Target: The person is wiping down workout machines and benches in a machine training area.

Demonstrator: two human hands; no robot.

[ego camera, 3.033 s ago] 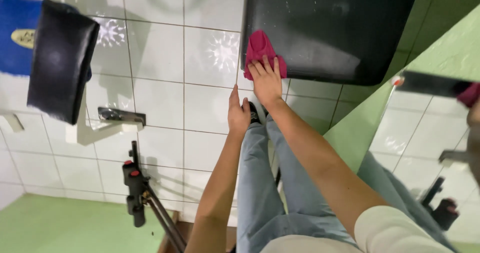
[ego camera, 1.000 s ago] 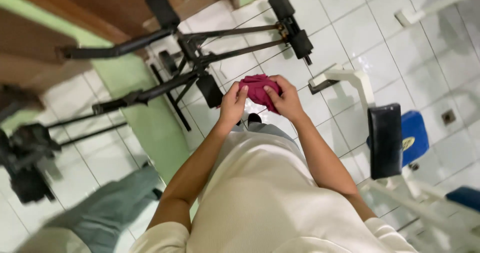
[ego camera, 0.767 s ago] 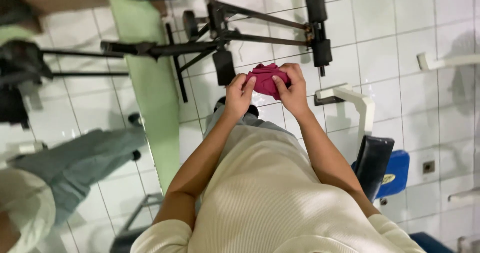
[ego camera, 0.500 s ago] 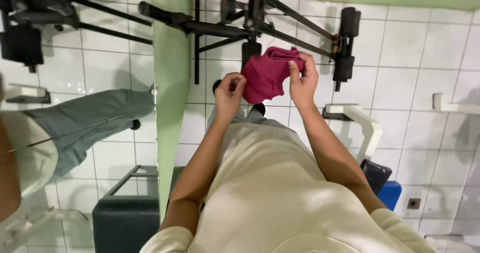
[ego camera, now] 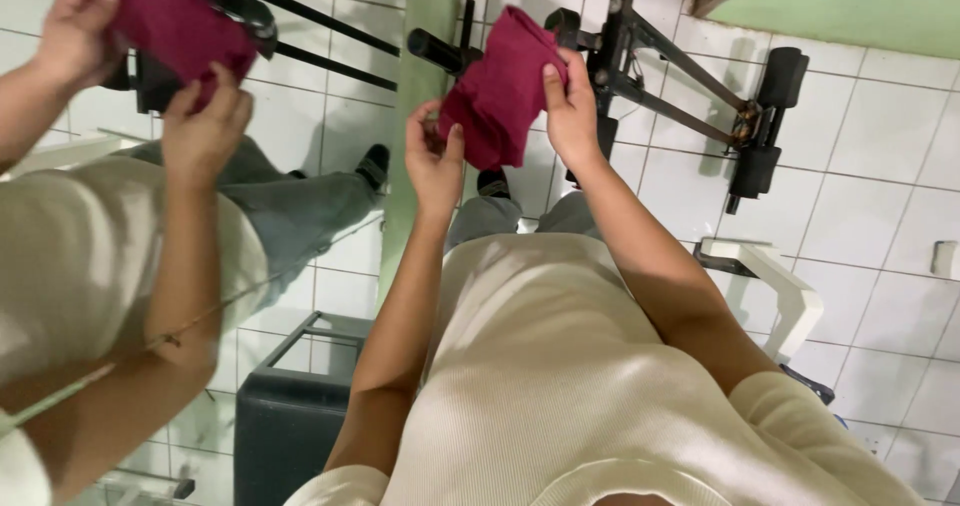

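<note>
You are holding the dark pink cloth (ego camera: pixel 500 86) up at chest height, your right hand (ego camera: pixel 572 116) pinching its top edge and your left hand (ego camera: pixel 433 161) closing on the lower corner. Keeping both grips firm, you are best folding it evenly, clear of the black exercise frame (ego camera: pixel 690 76) behind.

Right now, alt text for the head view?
Seen from above, a person's left hand and right hand hold up a dark pink cloth over a white tiled floor. A mirror at left reflects them; black exercise equipment stands beyond.
</note>
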